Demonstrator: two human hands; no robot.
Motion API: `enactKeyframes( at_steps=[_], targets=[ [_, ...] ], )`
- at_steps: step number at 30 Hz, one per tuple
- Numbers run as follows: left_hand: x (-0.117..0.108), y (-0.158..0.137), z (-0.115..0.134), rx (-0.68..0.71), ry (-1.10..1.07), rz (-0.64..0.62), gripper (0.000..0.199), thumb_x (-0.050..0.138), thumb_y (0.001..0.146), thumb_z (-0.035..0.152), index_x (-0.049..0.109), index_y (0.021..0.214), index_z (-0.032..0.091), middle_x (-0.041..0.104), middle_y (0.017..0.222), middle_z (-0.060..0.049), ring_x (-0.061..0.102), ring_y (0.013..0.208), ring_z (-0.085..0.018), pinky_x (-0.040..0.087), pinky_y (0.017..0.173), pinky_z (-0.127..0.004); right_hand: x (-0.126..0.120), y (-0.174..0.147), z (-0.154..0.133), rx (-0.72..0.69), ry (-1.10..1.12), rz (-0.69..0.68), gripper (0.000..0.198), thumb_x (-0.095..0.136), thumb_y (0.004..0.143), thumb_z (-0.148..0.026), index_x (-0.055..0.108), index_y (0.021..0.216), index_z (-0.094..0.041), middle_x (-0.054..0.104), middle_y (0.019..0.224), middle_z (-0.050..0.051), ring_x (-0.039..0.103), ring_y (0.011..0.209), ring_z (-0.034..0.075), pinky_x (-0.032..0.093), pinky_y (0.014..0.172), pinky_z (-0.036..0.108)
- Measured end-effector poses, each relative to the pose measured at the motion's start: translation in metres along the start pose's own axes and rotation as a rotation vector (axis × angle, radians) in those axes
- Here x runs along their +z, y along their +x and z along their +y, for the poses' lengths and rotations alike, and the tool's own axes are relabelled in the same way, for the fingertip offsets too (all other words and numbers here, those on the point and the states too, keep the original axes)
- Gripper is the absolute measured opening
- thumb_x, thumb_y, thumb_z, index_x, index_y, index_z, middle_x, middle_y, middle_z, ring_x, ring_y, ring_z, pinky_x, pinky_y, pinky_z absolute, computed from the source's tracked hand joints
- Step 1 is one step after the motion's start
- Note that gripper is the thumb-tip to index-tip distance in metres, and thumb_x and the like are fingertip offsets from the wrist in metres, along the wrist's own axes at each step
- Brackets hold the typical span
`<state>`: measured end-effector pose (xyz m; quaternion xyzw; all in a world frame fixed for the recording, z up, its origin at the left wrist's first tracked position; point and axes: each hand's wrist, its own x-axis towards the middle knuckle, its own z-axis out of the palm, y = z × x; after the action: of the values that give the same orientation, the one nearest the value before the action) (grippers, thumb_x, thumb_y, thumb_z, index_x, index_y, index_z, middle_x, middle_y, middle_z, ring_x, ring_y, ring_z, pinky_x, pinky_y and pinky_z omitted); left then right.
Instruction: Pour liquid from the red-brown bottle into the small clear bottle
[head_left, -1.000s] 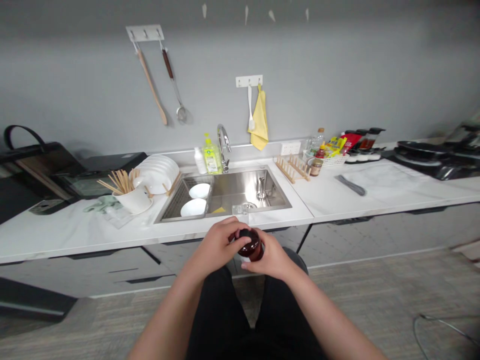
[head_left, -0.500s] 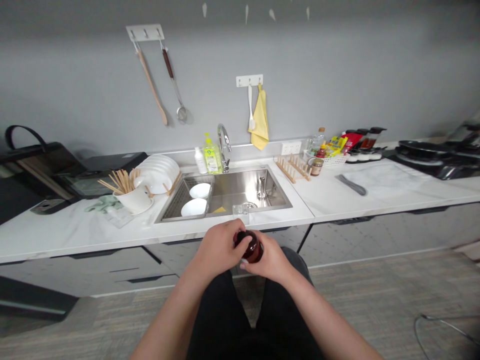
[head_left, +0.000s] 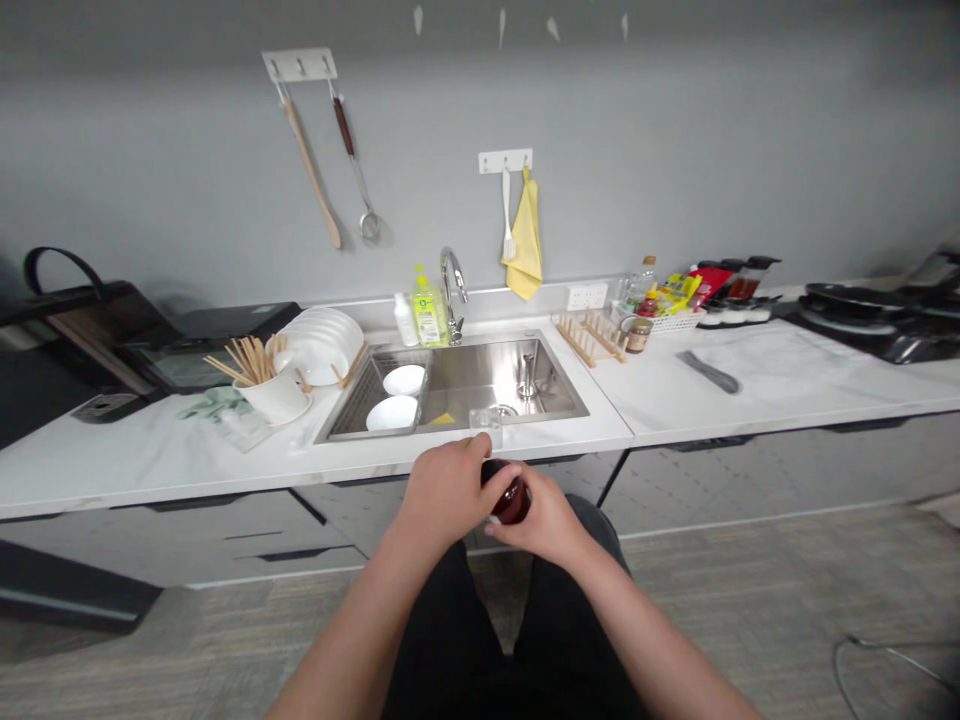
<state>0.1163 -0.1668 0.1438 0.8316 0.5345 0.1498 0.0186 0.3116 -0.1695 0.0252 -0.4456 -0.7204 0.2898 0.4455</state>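
Both my hands hold a dark red, shiny jar (head_left: pixel 511 502) in front of the counter's edge, above my legs. My left hand (head_left: pixel 448 490) grips it from the left and over the top, thumb across the upper part. Around the right side and lower part curls my right hand (head_left: pixel 546 522), thumb near the rim. Fingers cover much of the jar, so its lid and contents do not show clearly. Just beyond my left fingertips, a small clear container (head_left: pixel 486 424) sits at the sink's front rim.
Behind my hands is a steel sink (head_left: pixel 480 380) with a tap (head_left: pixel 453 290) and a rack holding two white bowls (head_left: pixel 393 412). White plates (head_left: pixel 319 345) and a pot of chopsticks (head_left: pixel 276 397) stand left. Rightward are a wooden rack (head_left: pixel 591 338), a small jar (head_left: pixel 638 335) and a condiment basket (head_left: pixel 667 320).
My left hand has turned slightly over the jar's top and covers more of it. The whole scene has shifted slightly right with my head. Both hands keep hold of the jar.
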Motion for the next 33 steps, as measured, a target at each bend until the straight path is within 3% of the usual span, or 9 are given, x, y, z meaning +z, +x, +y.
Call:
enactKeyframes(
  at_steps=[5,7,10,16,19,22,27,30,33],
  targets=[
    [-0.0022,-0.0034,-0.0014,0.087,-0.109,0.028,0.024,0.064,0.102,0.032,0.069,0.124,0.027,0.083,0.110,-0.005,0.078,0.097,-0.028,0.050,0.081,-0.039,-0.0002,-0.0007,0.0018,-0.017,0.015,-0.024,0.076,0.099,0.068,-0.025,0.072,0.139,-0.028,0.085,0.125,0.007,0.082,0.108,0.033,0.064,0.096,0.044],
    [-0.0026,-0.0014,-0.0012,0.035,-0.057,-0.010,0.017,0.063,0.105,0.040,0.070,0.112,0.026,0.082,0.097,-0.005,0.078,0.089,-0.029,0.047,0.075,-0.039,0.0002,-0.0007,0.0027,-0.006,0.010,-0.022,0.076,0.099,0.067,-0.025,0.072,0.138,-0.028,0.085,0.125,0.007,0.082,0.108,0.033,0.063,0.098,0.045],
    [-0.0023,0.0022,0.0000,-0.036,0.036,-0.015,0.039,0.058,0.110,0.061,0.070,0.104,0.024,0.080,0.090,-0.009,0.077,0.086,-0.033,0.045,0.072,-0.039,0.0019,-0.0002,0.0038,0.013,-0.013,-0.008,0.075,0.099,0.066,-0.024,0.073,0.136,-0.027,0.085,0.121,0.007,0.082,0.104,0.033,0.064,0.097,0.044],
    [-0.0010,-0.0009,-0.0026,0.095,-0.089,0.021,0.020,0.064,0.104,0.035,0.069,0.122,0.028,0.083,0.103,-0.006,0.078,0.091,-0.030,0.046,0.076,-0.038,-0.0005,0.0007,0.0022,-0.005,0.013,-0.023,0.076,0.098,0.068,-0.025,0.072,0.139,-0.027,0.085,0.126,0.007,0.082,0.108,0.033,0.063,0.098,0.044],
    [0.0024,0.0017,-0.0037,0.014,-0.019,0.006,0.026,0.062,0.108,0.051,0.069,0.108,0.025,0.081,0.088,-0.009,0.077,0.082,-0.032,0.043,0.070,-0.039,-0.0021,0.0011,0.0012,0.011,0.007,-0.018,0.077,0.099,0.067,-0.024,0.072,0.139,-0.027,0.085,0.127,0.008,0.082,0.110,0.034,0.063,0.099,0.045],
    [0.0039,0.0040,-0.0034,0.007,-0.003,0.034,0.039,0.060,0.109,0.061,0.070,0.109,0.024,0.081,0.094,-0.012,0.078,0.088,-0.034,0.045,0.072,-0.040,-0.0017,0.0016,0.0016,0.020,-0.007,-0.009,0.073,0.099,0.067,-0.025,0.074,0.136,-0.026,0.085,0.122,0.008,0.082,0.105,0.033,0.064,0.096,0.044],
    [0.0010,0.0024,-0.0020,0.086,-0.099,0.024,0.018,0.065,0.103,0.033,0.069,0.119,0.027,0.083,0.104,-0.007,0.078,0.092,-0.030,0.048,0.077,-0.039,-0.0022,0.0016,0.0029,-0.011,0.023,-0.014,0.077,0.098,0.068,-0.024,0.072,0.141,-0.027,0.085,0.130,0.008,0.082,0.112,0.034,0.064,0.101,0.046],
    [0.0012,0.0039,-0.0006,0.003,-0.018,-0.009,0.028,0.062,0.108,0.052,0.069,0.106,0.025,0.081,0.090,-0.009,0.078,0.085,-0.033,0.044,0.071,-0.040,-0.0026,0.0012,0.0026,0.017,0.014,-0.008,0.076,0.099,0.067,-0.024,0.073,0.138,-0.026,0.085,0.126,0.008,0.082,0.109,0.034,0.064,0.099,0.045],
    [0.0016,0.0047,0.0001,-0.006,-0.002,0.008,0.038,0.063,0.108,0.060,0.070,0.115,0.024,0.082,0.097,-0.011,0.079,0.091,-0.035,0.046,0.073,-0.040,-0.0021,0.0009,0.0033,0.022,-0.004,0.002,0.074,0.099,0.067,-0.025,0.073,0.137,-0.026,0.085,0.123,0.009,0.082,0.106,0.034,0.065,0.096,0.045]
  ],
)
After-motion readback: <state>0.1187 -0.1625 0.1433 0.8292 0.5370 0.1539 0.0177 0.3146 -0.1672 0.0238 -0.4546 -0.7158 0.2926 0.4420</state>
